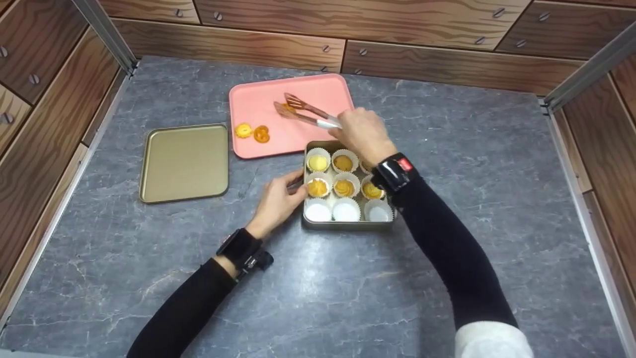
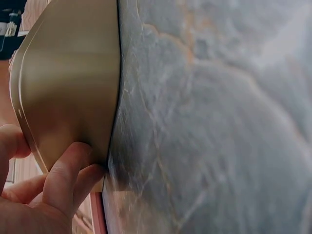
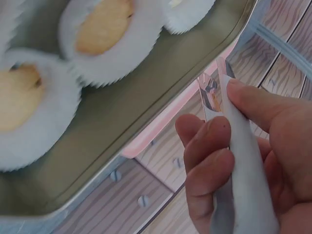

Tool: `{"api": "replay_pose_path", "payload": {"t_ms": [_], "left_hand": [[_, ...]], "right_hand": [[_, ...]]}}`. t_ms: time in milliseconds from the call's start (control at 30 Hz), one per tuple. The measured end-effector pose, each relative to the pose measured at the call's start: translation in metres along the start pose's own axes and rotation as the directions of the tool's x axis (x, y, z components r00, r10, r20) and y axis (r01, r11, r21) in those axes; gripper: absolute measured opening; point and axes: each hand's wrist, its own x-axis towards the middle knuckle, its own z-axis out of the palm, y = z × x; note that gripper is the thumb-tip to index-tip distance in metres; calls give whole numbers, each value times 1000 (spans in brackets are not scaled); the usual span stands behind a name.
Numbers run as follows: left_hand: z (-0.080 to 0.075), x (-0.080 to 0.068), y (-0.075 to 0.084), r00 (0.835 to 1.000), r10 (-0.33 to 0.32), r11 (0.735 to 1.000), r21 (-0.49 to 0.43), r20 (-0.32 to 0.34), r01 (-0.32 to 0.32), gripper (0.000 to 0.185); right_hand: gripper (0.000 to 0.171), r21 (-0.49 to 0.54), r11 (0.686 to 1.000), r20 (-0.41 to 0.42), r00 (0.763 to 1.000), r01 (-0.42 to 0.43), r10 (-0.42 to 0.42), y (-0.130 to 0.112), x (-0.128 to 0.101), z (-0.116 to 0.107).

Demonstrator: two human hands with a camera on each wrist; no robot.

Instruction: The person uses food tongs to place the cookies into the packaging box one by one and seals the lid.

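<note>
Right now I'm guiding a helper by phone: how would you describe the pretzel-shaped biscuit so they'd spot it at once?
On the grey marbled table, find the pink tray beyond the open tin. Toward the tray's near left corner, the pretzel-shaped biscuit lies right of a round yellow biscuit. It alone of this pair is orange-brown and looped.

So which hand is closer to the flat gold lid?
Left. The left hand is a little right of the lid, holding the tin; the right hand is farther away, gripping the tongs by the tin's far edge.
</note>
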Motion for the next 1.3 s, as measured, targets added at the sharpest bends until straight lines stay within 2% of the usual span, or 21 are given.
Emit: {"api": "replay_pose_path", "payload": {"t_ms": [300, 567, 700, 900, 1067, 1300], "left_hand": [[1, 0, 0, 1000, 5, 1000, 19, -11, -4, 53], [1, -1, 0, 1000, 14, 999, 36, -28, -13, 51], [1, -1, 1, 1000, 8, 999, 42, -25, -7, 51], [1, -1, 1, 1000, -7, 1000, 26, -15, 7, 52], [1, -1, 0, 1000, 17, 999, 28, -23, -17, 51], [1, -1, -1, 1000, 22, 1000, 17, -19, -21, 51]], "right_hand": [[37, 23, 1000, 17, 1000, 5, -6, 38, -22, -6], [37, 56, 997, -69, 997, 44, -40, 64, -37, -3], [34, 86, 995, -78, 996, 41, -34, 74, -45, -2], [32, 108, 994, -91, 996, 17, -8, 87, -56, -5], [29, 130, 991, -93, 996, 4, 8, 92, -66, -10], [32, 154, 987, -128, 992, 33, -13, 97, -85, -16]]}}
